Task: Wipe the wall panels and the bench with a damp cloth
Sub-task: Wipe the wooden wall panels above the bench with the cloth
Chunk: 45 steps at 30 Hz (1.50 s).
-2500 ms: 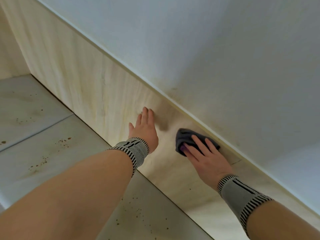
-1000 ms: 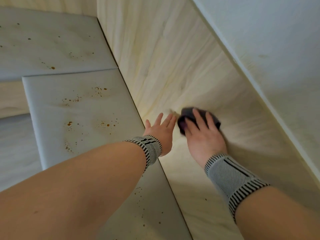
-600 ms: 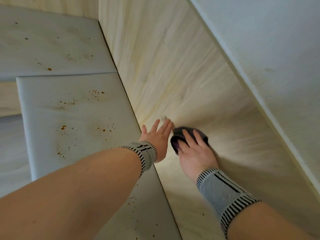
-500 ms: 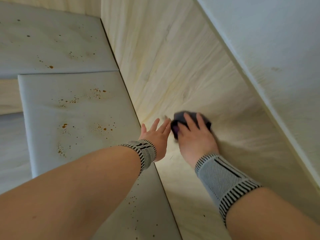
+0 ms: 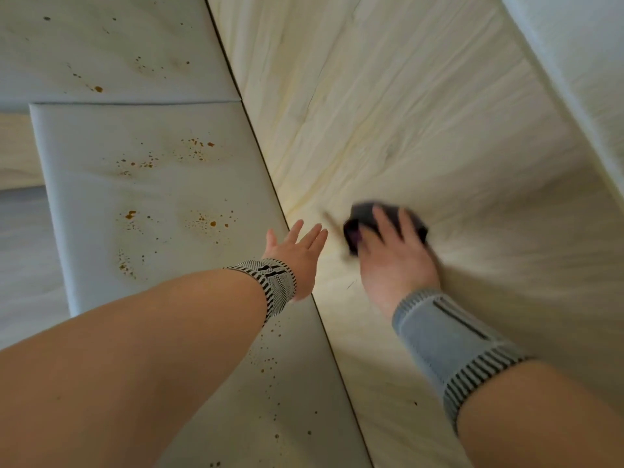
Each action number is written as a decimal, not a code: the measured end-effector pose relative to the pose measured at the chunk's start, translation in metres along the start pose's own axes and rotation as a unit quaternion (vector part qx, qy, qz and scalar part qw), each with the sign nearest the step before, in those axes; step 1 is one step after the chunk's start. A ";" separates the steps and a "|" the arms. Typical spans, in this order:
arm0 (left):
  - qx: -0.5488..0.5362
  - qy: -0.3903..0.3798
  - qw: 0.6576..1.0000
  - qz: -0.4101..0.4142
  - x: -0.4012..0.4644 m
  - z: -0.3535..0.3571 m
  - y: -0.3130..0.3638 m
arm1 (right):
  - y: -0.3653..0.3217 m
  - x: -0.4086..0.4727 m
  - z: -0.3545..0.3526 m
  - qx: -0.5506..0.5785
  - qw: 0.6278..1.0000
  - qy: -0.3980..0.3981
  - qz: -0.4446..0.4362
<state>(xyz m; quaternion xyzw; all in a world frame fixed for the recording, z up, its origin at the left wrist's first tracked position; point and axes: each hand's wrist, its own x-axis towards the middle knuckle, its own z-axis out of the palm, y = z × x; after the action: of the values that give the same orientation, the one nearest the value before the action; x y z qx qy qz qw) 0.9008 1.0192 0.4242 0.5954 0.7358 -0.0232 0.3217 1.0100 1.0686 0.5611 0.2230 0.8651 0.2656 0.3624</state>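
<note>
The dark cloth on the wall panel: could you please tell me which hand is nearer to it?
Right. The right hand presses on the dark cloth against the wall panel; the left hand is beside it, apart, fingers straight.

Two bare forearms in shot, each with a knitted wrist band – the left wristband (image 5: 270, 285) patterned grey-white with black stripes along its edges, the right wristband (image 5: 452, 342) plain grey with one dark line (blurred here) and a striped cuff.

Soft, even daylight; right hand (image 5: 395, 258) and cloth (image 5: 363, 214) smeared by motion blur; wide-angle bending toward 3 o'clock.
</note>
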 end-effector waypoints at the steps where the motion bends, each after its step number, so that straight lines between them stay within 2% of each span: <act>1: 0.003 -0.003 1.000 -0.004 0.002 0.004 -0.002 | 0.007 0.009 -0.008 -0.003 0.999 0.030 0.027; 3: 0.011 -0.010 1.000 -0.008 0.005 0.014 -0.007 | 0.010 0.018 -0.011 0.005 0.997 0.054 0.062; 5: 0.010 -0.018 1.000 -0.013 0.010 0.028 -0.012 | -0.005 0.020 0.006 0.025 0.998 0.040 0.050; 10: 0.005 -0.058 0.998 -0.032 0.026 0.064 -0.031 | -0.061 0.008 0.076 0.047 0.988 -0.097 -0.107; 12: 0.012 -0.079 0.995 -0.051 0.033 0.075 -0.040 | -0.066 0.018 0.082 0.035 0.985 -0.117 -0.124; 16: 0.040 -0.101 0.991 -0.077 0.054 0.090 -0.057 | -0.062 0.054 0.073 0.024 0.998 -0.027 -0.059; 18: 0.056 -0.116 0.988 -0.084 0.064 0.093 -0.064 | -0.069 0.060 0.081 0.033 0.997 -0.026 -0.059; 21: 0.064 -0.124 0.987 -0.086 0.074 0.104 -0.072 | -0.096 0.042 0.116 0.016 0.984 -0.109 -0.141; 24: 0.096 -0.100 0.988 -0.073 0.078 0.118 -0.078 | -0.125 0.023 0.157 0.002 0.948 -0.231 -0.218; 27: 0.110 -0.106 0.986 -0.061 0.080 0.122 -0.082 | -0.140 0.023 0.178 -0.014 0.921 -0.299 -0.250; 31: 0.111 -0.109 0.986 -0.058 0.082 0.115 -0.081 | -0.147 0.060 0.173 -0.013 0.935 -0.265 -0.236; 36: 0.110 -0.097 0.987 -0.069 0.084 0.120 -0.079 | -0.138 0.117 0.149 -0.008 0.977 -0.129 -0.170; 41: 0.105 -0.091 0.989 -0.057 0.083 0.120 -0.085 | -0.142 0.097 0.155 -0.039 0.960 -0.185 -0.205; 45: 0.100 -0.087 0.990 -0.051 0.084 0.125 -0.088 | -0.141 0.111 0.147 -0.031 0.972 -0.157 -0.172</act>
<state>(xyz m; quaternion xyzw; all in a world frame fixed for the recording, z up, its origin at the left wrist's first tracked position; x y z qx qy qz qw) 0.8714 1.0134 0.2526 0.5818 0.7286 -0.1653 0.3215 1.0217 1.0695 0.3298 0.0980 0.8142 0.1877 0.5407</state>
